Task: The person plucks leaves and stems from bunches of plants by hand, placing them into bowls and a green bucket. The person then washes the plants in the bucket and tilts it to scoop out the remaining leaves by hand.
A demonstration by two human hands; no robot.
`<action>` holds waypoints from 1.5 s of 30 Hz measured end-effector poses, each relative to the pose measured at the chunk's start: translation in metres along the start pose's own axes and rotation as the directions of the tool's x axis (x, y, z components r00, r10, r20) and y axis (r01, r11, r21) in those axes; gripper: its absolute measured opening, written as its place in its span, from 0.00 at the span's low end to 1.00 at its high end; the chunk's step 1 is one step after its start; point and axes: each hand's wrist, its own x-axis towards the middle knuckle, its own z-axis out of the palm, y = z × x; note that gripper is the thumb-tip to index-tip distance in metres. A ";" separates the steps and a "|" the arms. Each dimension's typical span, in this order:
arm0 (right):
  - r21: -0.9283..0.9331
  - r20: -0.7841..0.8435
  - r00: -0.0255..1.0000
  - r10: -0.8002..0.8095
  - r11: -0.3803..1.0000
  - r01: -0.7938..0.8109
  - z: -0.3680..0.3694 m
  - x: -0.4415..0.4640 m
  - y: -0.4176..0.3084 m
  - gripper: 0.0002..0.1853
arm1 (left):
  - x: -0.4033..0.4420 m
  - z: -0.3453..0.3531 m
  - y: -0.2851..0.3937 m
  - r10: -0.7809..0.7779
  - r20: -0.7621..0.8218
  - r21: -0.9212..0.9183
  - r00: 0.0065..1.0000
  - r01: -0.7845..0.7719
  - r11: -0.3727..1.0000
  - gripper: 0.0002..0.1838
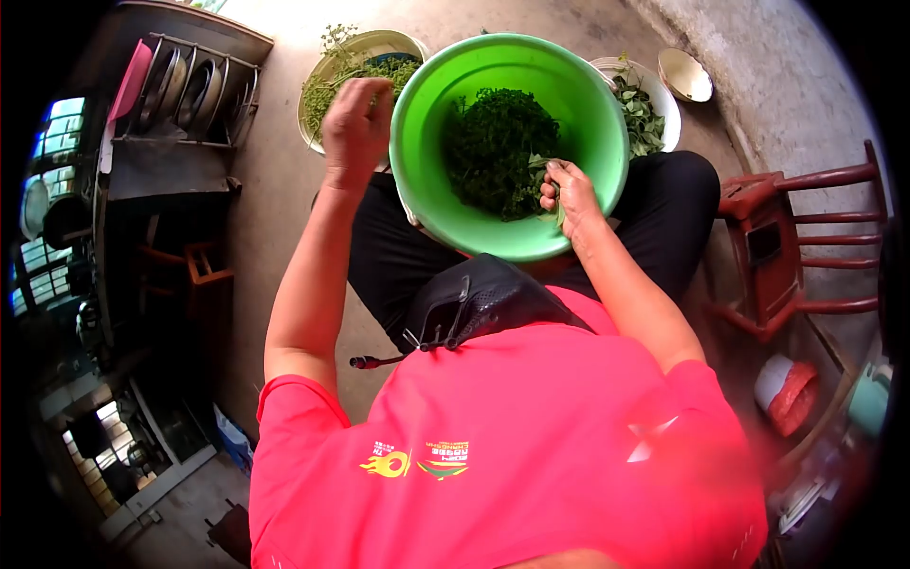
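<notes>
My right hand [569, 194] is closed around a small bunch of green leaves [541, 171], just inside the near right part of a large green tub [507, 52]. Dark green leafy sprigs [502, 142] are heaped in the bottom of the tub, which sits tilted between my knees. Raised at the tub's left side, my left hand [356, 133] has its fingers curled in; whether anything is in them is hidden. Behind it stands a pale basin [403, 40] of light green stems [346, 71]. On the tub's right is a white basin [671, 121] with green leaves [637, 114].
A small cream bowl [684, 76] lies by the wall at the upper right. A reddish-brown wooden chair [773, 237] is to my right, with a red and white bag [787, 394] below it. On the left, a rack [194, 90] holds metal pans.
</notes>
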 end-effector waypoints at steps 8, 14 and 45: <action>0.011 -0.036 0.996 0.087 0.996 -0.087 -0.001 -0.008 0.008 0.06 | -0.027 0.116 0.033 -0.066 0.650 0.013 0.757 0.076 0.997 0.22; -0.027 -0.060 0.987 0.148 0.988 -0.150 -0.008 -0.013 0.020 0.06 | -0.029 0.174 0.017 -0.194 0.722 0.272 0.664 -0.015 0.962 0.36; 0.109 0.014 1.000 -0.020 0.994 0.019 -0.009 -0.007 0.001 0.07 | -0.058 0.034 0.081 0.182 0.322 -0.114 0.929 -0.153 0.982 0.14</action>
